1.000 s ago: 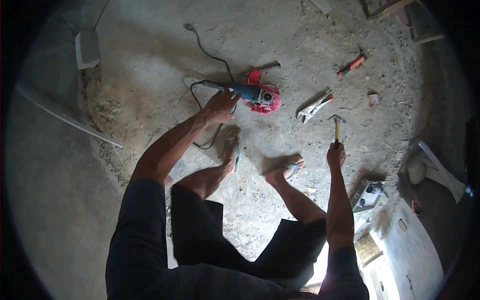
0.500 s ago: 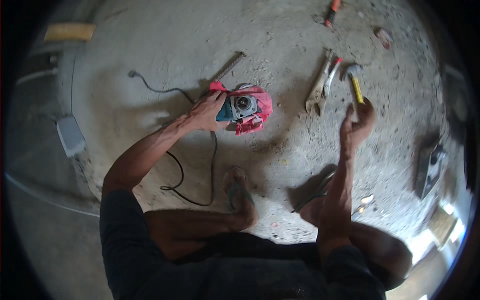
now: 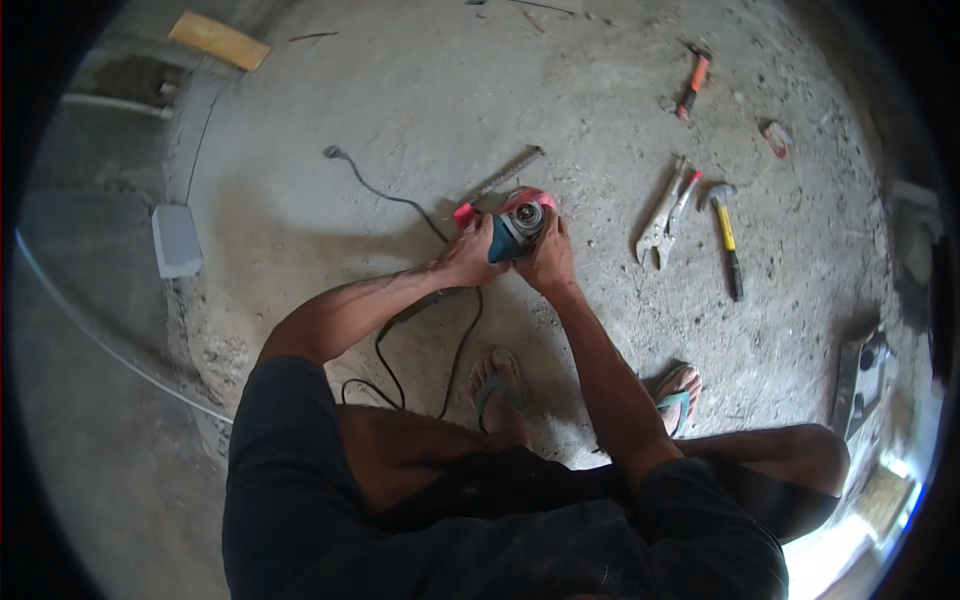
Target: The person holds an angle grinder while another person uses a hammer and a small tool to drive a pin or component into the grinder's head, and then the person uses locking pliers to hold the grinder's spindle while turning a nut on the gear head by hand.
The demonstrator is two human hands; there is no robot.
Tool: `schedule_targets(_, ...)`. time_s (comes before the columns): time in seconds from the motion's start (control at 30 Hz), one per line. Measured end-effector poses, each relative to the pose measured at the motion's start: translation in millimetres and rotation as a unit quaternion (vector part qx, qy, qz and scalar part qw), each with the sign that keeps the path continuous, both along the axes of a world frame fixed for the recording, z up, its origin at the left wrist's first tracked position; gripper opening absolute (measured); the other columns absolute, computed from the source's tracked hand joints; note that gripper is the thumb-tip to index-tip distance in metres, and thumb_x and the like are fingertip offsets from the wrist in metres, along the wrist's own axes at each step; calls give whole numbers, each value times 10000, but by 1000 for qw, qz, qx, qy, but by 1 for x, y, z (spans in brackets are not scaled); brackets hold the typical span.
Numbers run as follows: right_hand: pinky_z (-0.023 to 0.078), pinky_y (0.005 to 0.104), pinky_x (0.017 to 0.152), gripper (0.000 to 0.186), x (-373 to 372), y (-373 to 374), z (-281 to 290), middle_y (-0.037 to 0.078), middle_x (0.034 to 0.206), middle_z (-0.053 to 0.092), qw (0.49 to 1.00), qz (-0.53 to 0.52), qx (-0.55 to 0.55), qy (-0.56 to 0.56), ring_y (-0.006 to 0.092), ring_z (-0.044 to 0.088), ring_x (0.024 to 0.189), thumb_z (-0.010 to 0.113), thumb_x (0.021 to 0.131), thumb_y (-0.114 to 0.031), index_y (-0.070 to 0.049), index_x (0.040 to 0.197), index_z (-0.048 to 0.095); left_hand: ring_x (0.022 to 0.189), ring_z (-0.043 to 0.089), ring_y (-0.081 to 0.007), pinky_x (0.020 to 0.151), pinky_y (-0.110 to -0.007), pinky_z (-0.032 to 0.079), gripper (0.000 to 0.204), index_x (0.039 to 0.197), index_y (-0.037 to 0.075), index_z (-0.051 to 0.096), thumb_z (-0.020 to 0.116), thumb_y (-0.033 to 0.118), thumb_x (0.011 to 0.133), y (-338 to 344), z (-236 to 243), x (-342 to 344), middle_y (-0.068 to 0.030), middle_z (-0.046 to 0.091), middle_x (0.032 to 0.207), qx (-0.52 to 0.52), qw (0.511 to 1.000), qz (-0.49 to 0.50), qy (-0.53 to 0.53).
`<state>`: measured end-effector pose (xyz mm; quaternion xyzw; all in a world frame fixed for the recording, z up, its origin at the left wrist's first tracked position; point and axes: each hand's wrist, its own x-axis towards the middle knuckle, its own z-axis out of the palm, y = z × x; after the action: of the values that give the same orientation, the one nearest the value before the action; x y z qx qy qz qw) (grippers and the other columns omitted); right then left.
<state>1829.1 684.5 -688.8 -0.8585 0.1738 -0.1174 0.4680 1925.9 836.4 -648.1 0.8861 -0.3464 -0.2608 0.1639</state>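
A corded power tool (image 3: 509, 238) with a teal body and a round grey metal head stands on the concrete floor in front of me. My left hand (image 3: 470, 254) is closed round its left side. On the opposite side my right hand (image 3: 548, 258) grips near the metal head, fingers curled; its fingertips are partly hidden. Pink-red cloth (image 3: 530, 194) shows behind the head, mostly covered by the tool and my hands. Just beyond my left hand lies a spiral drill bit (image 3: 505, 174). The black power cord (image 3: 462, 350) loops toward my feet, and its plug (image 3: 332, 152) rests to the left.
On the right lie locking pliers (image 3: 660, 225), a claw hammer (image 3: 726, 235) with a yellow-black handle, and an orange-handled hammer (image 3: 692, 88). A grey block (image 3: 177, 241) and a wooden board (image 3: 220, 40) sit at left. A dark toolbox-like object (image 3: 860, 380) stands far right.
My right hand has left the yellow-handled hammer, which now lies on the floor, and moved left onto the power tool. My left hand stays on the tool. The view has shifted.
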Motion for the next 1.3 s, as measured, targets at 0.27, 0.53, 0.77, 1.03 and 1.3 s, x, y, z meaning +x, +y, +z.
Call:
schedule_targets(0.27, 554, 438, 845, 775, 104, -33, -32, 229, 1080, 679, 984, 140, 98, -57, 406, 676, 995, 684, 695, -140, -17, 1400, 387, 1273, 492, -448, 1042, -484, 439, 885, 1335, -102, 313, 749, 411, 761, -13, -6, 8, -333, 436, 1350, 39, 962, 270, 23)
schedule_targets(0.53, 459, 491, 959, 603, 44, 9, -6, 281, 1142, 551, 985, -92, 14, -147, 458, 531, 1079, 614, 745, -27, 73, 1314, 439, 1317, 483, -425, 1095, -444, 418, 987, 1395, -119, 337, 783, 468, 739, -14, -2, 34, -313, 433, 1433, 84, 967, 237, 47)
schedule_targets(0.77, 412, 511, 968, 736, 7, 80, 33, 275, 1151, 515, 992, -77, 93, -45, 430, 504, 1078, 735, 750, -188, 82, 1337, 382, 1195, 610, -358, 987, -414, 502, 915, 1312, -111, 489, 761, 537, 726, -4, -10, 52, -289, 598, 1267, 36, 977, 190, 89)
schedule_targets(1.03, 388, 503, 1017, 1103, 11, 53, 42, 237, 1287, 496, 994, -38, 10, 99, 412, 490, 1172, 855, 668, -389, 91, 1465, 261, 1192, 600, -260, 951, -391, 500, 723, 1306, 3, 579, 676, 555, 849, -33, -6, 29, -187, 615, 1308, 5, 940, 288, 180)
schedule_targets(1.3, 458, 532, 960, 869, 15, 23, 24, 261, 1133, 628, 993, 48, -57, 93, 438, 581, 1110, 828, 666, -432, 61, 1290, 475, 1205, 571, -267, 948, -491, 480, 892, 1354, 49, 558, 667, 732, 791, -18, 12, 13, -138, 597, 1328, -76, 886, 303, 344)
